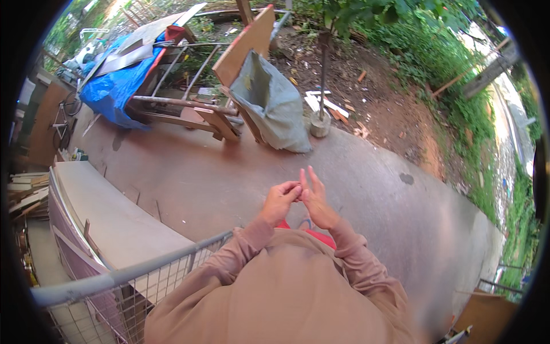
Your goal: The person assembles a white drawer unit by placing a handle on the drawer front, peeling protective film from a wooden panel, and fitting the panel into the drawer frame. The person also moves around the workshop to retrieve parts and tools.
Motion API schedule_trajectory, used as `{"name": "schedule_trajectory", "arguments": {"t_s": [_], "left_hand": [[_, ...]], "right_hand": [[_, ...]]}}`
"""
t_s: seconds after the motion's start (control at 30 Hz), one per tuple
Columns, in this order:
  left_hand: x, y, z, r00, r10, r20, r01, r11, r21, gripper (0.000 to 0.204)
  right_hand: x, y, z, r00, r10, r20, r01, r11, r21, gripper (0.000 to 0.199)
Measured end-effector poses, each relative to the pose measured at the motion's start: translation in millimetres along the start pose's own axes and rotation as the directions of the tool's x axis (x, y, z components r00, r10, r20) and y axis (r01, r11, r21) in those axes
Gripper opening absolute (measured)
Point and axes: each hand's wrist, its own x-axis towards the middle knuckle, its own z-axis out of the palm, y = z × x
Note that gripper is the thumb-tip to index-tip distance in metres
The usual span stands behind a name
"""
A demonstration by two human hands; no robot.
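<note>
**Fingertips meeting in front of the sack**

The grey sack [282, 117] sags open-mouthed on the floor [195, 166] beyond my hands, against a tilted board [247, 43]. My left grip [279, 202] is pinched narrow, touching my right grip [318, 203], two fingers raised; whether either holds something small, I cannot tell.

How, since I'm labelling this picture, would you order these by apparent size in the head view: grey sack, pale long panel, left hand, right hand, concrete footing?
1. Pale long panel
2. Grey sack
3. Left hand and right hand: too alike to rank
4. Concrete footing
</note>
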Motion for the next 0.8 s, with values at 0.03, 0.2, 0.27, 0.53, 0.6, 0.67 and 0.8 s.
{"name": "schedule_trajectory", "arguments": {"t_s": [0.03, 0.2, 0.27, 0.53, 0.6, 0.67, 0.8], "left_hand": [[32, 4, -5, 1.0, 0.031, 0.0, -0.031, 0.983, 0.183, 0.031], [197, 41, -88, 0.943, 0.25, -0.22, -0.118, 0.869, 0.481, 0.019], [271, 59, -147, 0.909, 0.335, -0.247, -0.095, 0.744, 0.661, 0.02], [481, 127, -271, 0.907, 0.239, -0.346, 0.179, 0.523, 0.833, 0.077], [489, 123, -273, 0.867, 0.3, -0.398, 0.271, 0.385, 0.882, 0.092], [486, 118, -240, 0.864, 0.426, -0.266, 0.123, 0.334, 0.934, 0.085], [431, 113, -111, 0.901, 0.281, 0.331, -0.425, 0.416, 0.804, 0.055]], "right_hand": [[15, 25, -1, 0.999, 0.0, -0.042, -0.001, 1.0, -0.024, 0.068], [78, 48, -38, 0.87, 0.427, -0.247, -0.277, 0.837, 0.472, 0.051], [94, 47, -60, 0.633, 0.717, -0.294, -0.468, 0.656, 0.592, 0.031], [72, 112, -47, 0.17, 0.858, -0.484, -0.595, 0.481, 0.644, 0.077], [99, 89, -41, 0.201, 0.841, -0.503, -0.738, 0.467, 0.486, 0.083], [102, 88, -29, 0.199, 0.898, -0.392, -0.665, 0.418, 0.62, 0.081], [112, 81, -8, 0.142, 0.989, 0.036, 0.19, -0.062, 0.98, 0.083]]}}
